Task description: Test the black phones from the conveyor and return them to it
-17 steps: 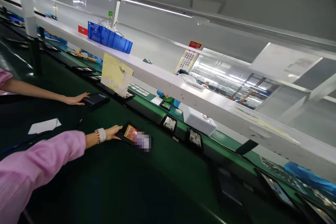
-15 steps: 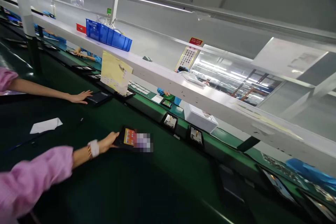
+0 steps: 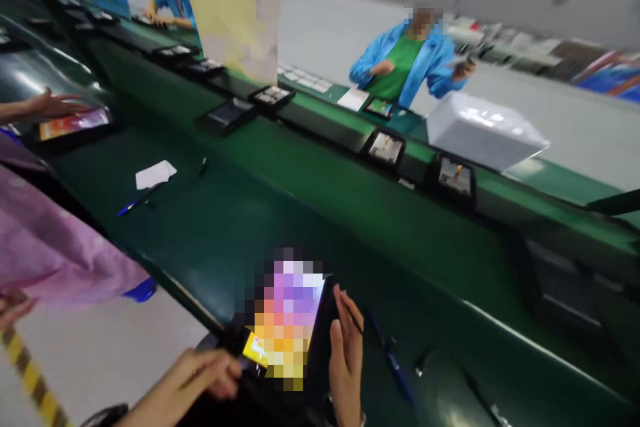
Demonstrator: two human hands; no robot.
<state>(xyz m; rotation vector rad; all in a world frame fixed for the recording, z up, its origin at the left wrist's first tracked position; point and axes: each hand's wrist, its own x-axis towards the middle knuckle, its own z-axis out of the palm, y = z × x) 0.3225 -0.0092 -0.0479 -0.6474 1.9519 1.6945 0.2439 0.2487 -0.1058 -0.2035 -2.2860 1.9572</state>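
A tablet (image 3: 257, 350) with a lit, partly pixelated screen lies tilted at the bottom centre, near the bench's front edge. My left hand (image 3: 213, 373), blurred, has its fingers curled at the lower left corner of the tablet. Along the tablet's right edge stands my right hand (image 3: 347, 347), with its fingers stretched out. A blue pen (image 3: 395, 367) lies right of that hand.
Opened devices (image 3: 385, 147) line the raised strip behind the green bench (image 3: 225, 213). White paper (image 3: 154, 175) and another pen (image 3: 131, 205) lie left. A co-worker in pink (image 3: 60, 233) stands at left, a hand over a lit tablet (image 3: 75, 123). Across sits a person in blue (image 3: 435, 60).
The view has turned downward. Both my hands have come into view around a lit tablet. The co-worker's pink-sleeved arm no longer reaches over the bench's middle, and a dark tablet now rests on the raised strip.
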